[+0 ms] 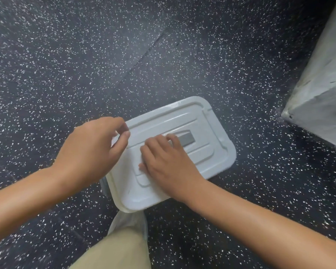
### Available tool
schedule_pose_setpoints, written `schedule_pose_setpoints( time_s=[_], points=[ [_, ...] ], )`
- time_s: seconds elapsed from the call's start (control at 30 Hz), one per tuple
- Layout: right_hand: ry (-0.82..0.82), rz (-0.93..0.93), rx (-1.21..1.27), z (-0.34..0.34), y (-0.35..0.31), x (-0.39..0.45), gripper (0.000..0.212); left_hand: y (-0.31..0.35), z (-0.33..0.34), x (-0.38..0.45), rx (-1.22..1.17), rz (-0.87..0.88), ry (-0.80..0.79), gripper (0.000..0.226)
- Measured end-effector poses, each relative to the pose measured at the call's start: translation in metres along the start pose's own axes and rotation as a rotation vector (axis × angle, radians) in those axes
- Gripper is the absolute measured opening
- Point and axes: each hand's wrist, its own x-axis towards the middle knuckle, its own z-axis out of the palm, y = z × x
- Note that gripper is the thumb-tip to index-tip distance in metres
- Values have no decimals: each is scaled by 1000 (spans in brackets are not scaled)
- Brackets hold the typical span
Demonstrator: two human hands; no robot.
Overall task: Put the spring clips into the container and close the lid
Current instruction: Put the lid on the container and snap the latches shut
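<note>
A white rectangular lid (208, 136) with a grey recessed handle (186, 139) lies on top of the container, whose cream rim (117, 202) peeks out at the near left corner. My right hand (167, 164) rests flat on the lid's middle, fingers curled toward the handle. My left hand (91, 150) sits at the lid's left edge, thumb and fingers pinched at the rim. No spring clips are visible; the lid hides the container's inside.
Everything sits on a dark speckled floor (85, 65). A grey concrete block (322, 90) stands at the right. My knee in tan trousers (116, 249) is just below the container.
</note>
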Motion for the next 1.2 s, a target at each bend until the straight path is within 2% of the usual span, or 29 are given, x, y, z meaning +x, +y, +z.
schedule_pose_setpoints(
  time_s=[0.17,0.37,0.47,0.53,0.6,0.73,0.83,0.9,0.93,1.03,1.1,1.2],
  points=[
    [1,-25,35,6,-12,4,21,-5,2,-5,27,-12,-19,13],
    [-21,-4,88,3,-8,5,23,-12,3,-10,52,-51,-108,21],
    [60,83,152,-8,12,2,25,-19,7,-16,49,-97,-118,40],
    [112,178,151,-16,36,0,30,-23,12,-21,38,-201,-144,70],
    [114,298,108,-25,62,-1,36,-27,20,-27,-29,-384,-201,94],
    [-12,658,114,-44,104,-2,58,-31,31,-33,-359,-820,-318,113],
    [-220,921,337,-47,123,-3,86,-26,32,-36,-537,-945,-407,97],
    [-366,1038,583,-49,126,-3,89,-20,30,-37,-542,-928,-427,64],
    [-407,1058,669,-47,127,-5,83,-19,29,-37,-556,-902,-423,45],
    [-420,1012,734,-49,122,-6,52,-15,28,-36,-605,-866,-356,34],
    [-391,971,690,-50,118,-7,36,-13,26,-37,-598,-898,-294,23],
    [-346,931,526,-51,112,-7,30,-11,25,-38,-596,-918,-298,20]
  ],
)
